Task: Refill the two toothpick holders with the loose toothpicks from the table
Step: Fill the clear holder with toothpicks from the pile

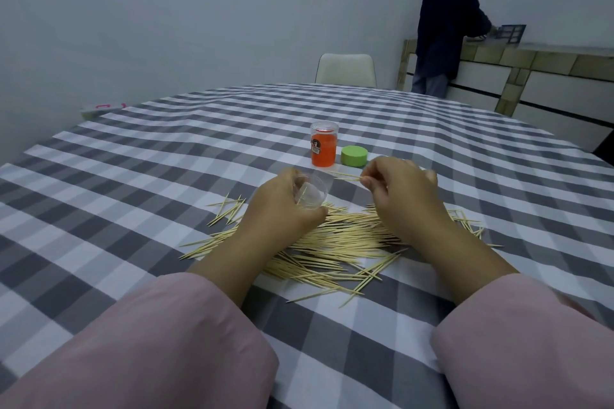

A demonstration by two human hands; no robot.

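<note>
Left hand (282, 202) grips clear holder (312, 192), few toothpicks inside | right hand (398, 189) pinches toothpicks (345, 176) at its mouth | orange holder (323, 149) far, capped | we judge early: near pile (332, 242) remains on table (133, 176).

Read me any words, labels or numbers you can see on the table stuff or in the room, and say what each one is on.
Nothing here can be read.
Orange holder: a small sticker with a dark round logo and a white tag beneath; print too small and blurred to read.
Green lid: no text shows.
Clear holder in the left hand: no label shows.
White box past the table's far left edge: pink marks, not legible.
</note>
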